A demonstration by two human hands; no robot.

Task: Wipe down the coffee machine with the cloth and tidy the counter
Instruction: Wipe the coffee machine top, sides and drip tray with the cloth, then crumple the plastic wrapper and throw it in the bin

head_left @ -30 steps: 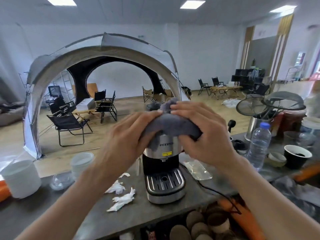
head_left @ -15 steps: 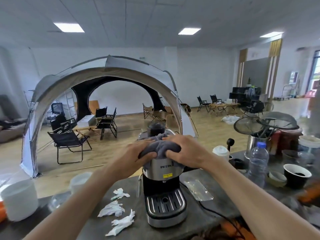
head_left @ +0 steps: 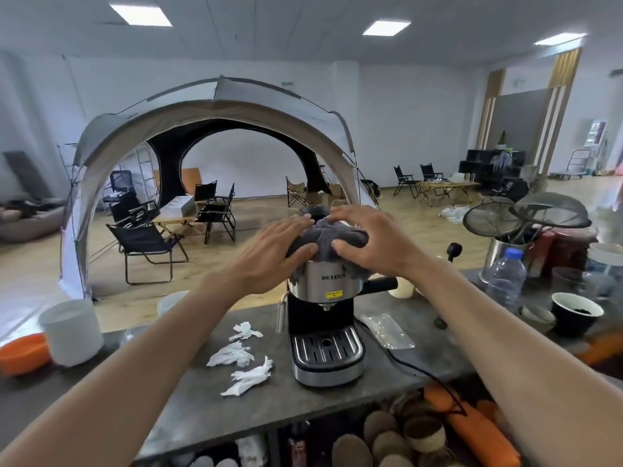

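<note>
A steel and black coffee machine (head_left: 325,318) stands on the grey counter (head_left: 202,399). A grey cloth (head_left: 332,241) is bunched on the machine's top. My left hand (head_left: 269,254) presses the cloth from the left, fingers spread over it. My right hand (head_left: 367,244) presses it from the right, thumb tucked against the fabric. Three crumpled white tissues (head_left: 236,355) lie on the counter left of the machine. An empty clear wrapper (head_left: 387,330) lies to its right.
A white tub (head_left: 72,332) and an orange bowl (head_left: 22,353) sit at the left. A water bottle (head_left: 505,279), a black paper cup (head_left: 576,313) and a steel pot of mesh strainers (head_left: 505,254) crowd the right. The machine's black cord (head_left: 421,372) trails over the front edge.
Both hands stay on the cloth atop the machine. The fingers have spread flatter over it, and the head view has dropped lower and shifted.
</note>
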